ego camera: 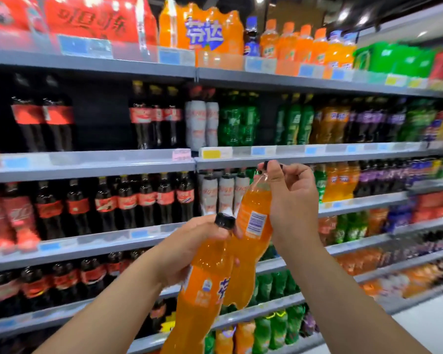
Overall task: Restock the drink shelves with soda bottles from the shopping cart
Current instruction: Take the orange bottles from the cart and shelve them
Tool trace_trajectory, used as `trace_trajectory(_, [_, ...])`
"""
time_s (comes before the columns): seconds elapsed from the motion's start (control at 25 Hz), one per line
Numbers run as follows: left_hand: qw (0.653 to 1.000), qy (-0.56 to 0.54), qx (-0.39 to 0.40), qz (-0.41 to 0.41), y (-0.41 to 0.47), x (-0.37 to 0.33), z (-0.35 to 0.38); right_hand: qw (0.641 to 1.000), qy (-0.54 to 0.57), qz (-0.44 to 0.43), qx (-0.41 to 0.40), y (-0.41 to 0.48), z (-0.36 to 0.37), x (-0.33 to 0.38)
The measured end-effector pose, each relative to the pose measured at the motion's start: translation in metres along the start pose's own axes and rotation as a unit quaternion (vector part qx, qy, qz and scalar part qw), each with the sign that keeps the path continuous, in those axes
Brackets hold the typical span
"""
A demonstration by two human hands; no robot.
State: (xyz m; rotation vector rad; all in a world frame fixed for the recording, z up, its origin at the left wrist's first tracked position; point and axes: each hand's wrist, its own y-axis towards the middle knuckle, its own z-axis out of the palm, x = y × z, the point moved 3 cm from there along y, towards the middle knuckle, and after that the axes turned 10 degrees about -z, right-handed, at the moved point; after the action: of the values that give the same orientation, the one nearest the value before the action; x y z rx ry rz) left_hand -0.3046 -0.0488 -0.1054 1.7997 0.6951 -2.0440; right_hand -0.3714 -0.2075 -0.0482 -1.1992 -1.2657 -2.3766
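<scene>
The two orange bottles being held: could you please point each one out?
Left-hand bottle (205,290): head view, on its front label.
Right-hand bottle (254,222): head view, on the label's white panel.

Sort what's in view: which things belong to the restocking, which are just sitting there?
Job: left hand gripping near orange bottle; right hand holding far orange bottle at its cap; shelves.
Bystanders: cola bottles, green soda bottles, white bottles, top-shelf multipacks.
</scene>
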Motion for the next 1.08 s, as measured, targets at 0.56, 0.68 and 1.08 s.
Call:
trace_trajectory(0.56, [0.963, 0.232, 0.019, 0.132, 0.180, -0.087, 0.007, 0.996, 0.005, -0.054, 0.065, 0.188, -0.041, -0.056])
trace_trajectory(0.68, [0.951, 0.276, -0.010, 0.138, 0.216, -0.093, 0.009, 0.996, 0.017, -0.047, 0.074, 0.216, -0.056, -0.071])
trace_trajectory(1.08, [0.967, 0.199, -0.120, 0.102, 0.342, -0.098, 0.075, 0.986, 0.106, -0.062, 0.111, 0.337, -0.127, -0.112])
